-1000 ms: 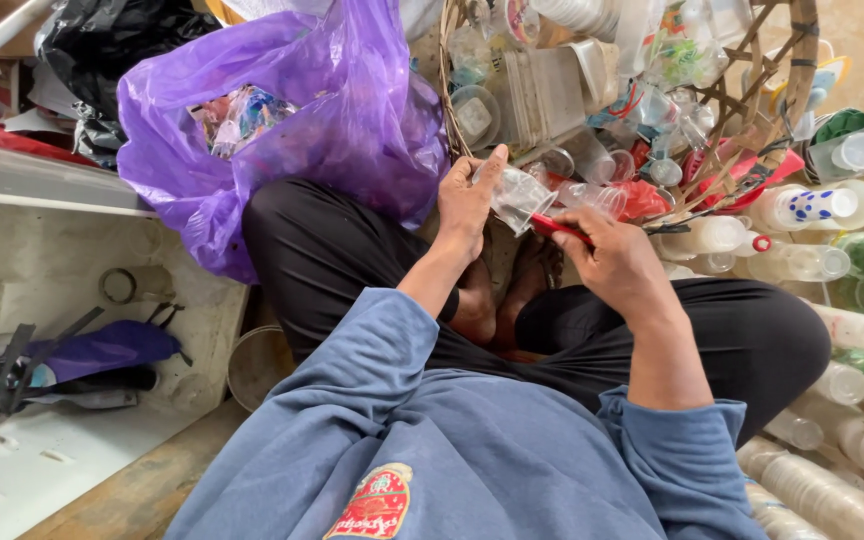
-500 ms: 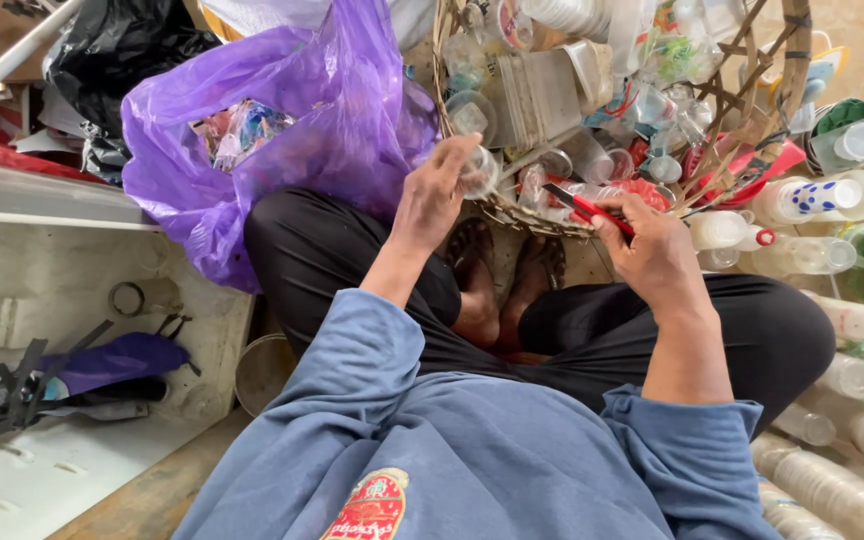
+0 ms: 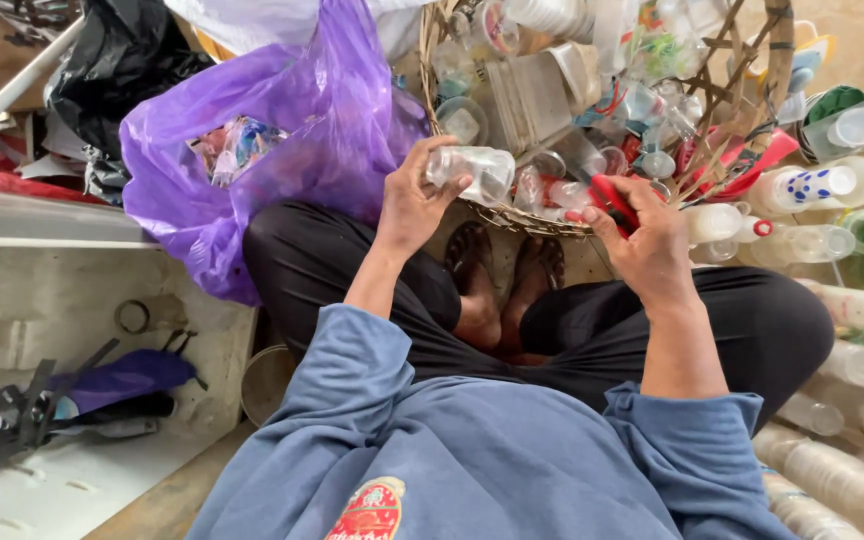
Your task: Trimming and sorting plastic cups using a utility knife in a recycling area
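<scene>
Clear plastic cup [image 3: 472, 170] is lying sideways, long axis left-right, in the gripping left hand [image 3: 414, 200] over the basket [image 3: 512, 215] rim, while the right hand [image 3: 642, 235], just beside, is clasping a red cutter [image 3: 614, 195].

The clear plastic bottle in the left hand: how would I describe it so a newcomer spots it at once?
Find the woven basket of plastic containers ahead of the seated person's knees. At its near rim, the left hand holds a clear plastic bottle on its side. Unlike its neighbours, it is held clear of the heap.
</scene>
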